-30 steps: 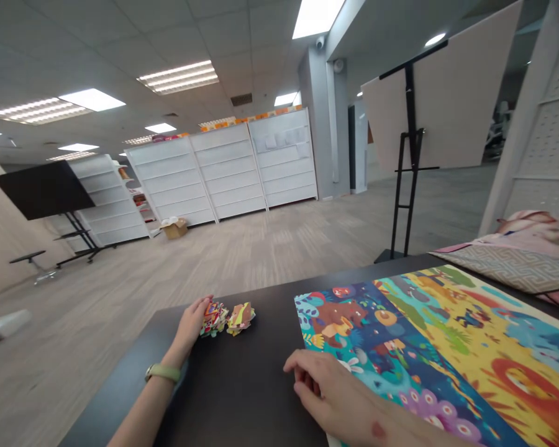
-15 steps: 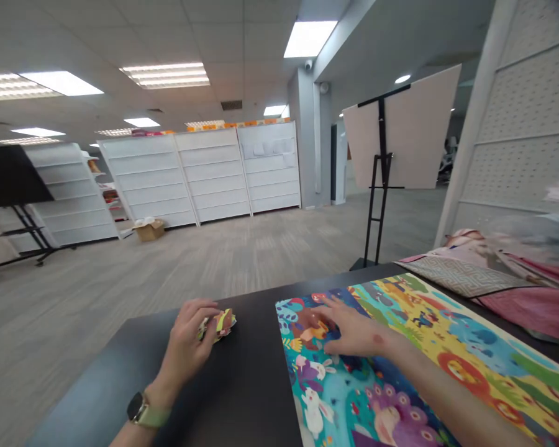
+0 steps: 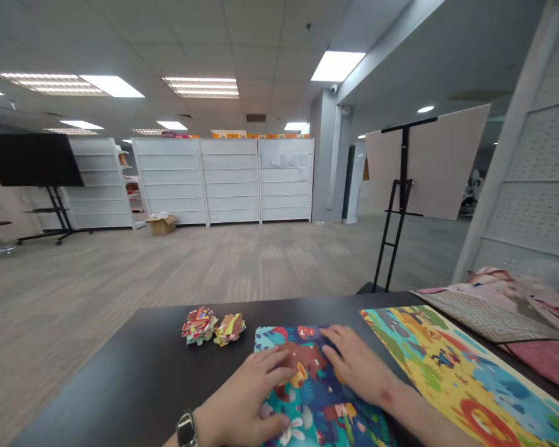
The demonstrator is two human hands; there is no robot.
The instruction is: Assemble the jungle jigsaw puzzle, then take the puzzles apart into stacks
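Note:
A blue and teal picture sheet [image 3: 340,422] with cartoon animals lies on the black table. Resting flat on its left part is my left hand [image 3: 256,391], fingers spread. My right hand [image 3: 356,366] lies at the sheet's upper right edge, fingers stretched out and apart. Beyond my left hand sit two small piles of colourful cardboard pieces, which look like jigsaw pieces: a reddish pile [image 3: 199,326] and a yellow-brown pile [image 3: 230,329]. A yellow picture sheet [image 3: 433,366] with animals lies to the right, partly hidden by my right forearm.
A patterned cloth with pink parts [image 3: 484,313] lies along the table's right side. Behind the table stand a board on a black easel [image 3: 395,217], white shelves [image 3: 228,186], a cardboard box [image 3: 162,224] and a screen on a stand [image 3: 30,160].
My left hand has left the piles and moved right onto the blue sheet. That sheet now lies apart from the yellow one. The view has turned slightly left, and both piles show.

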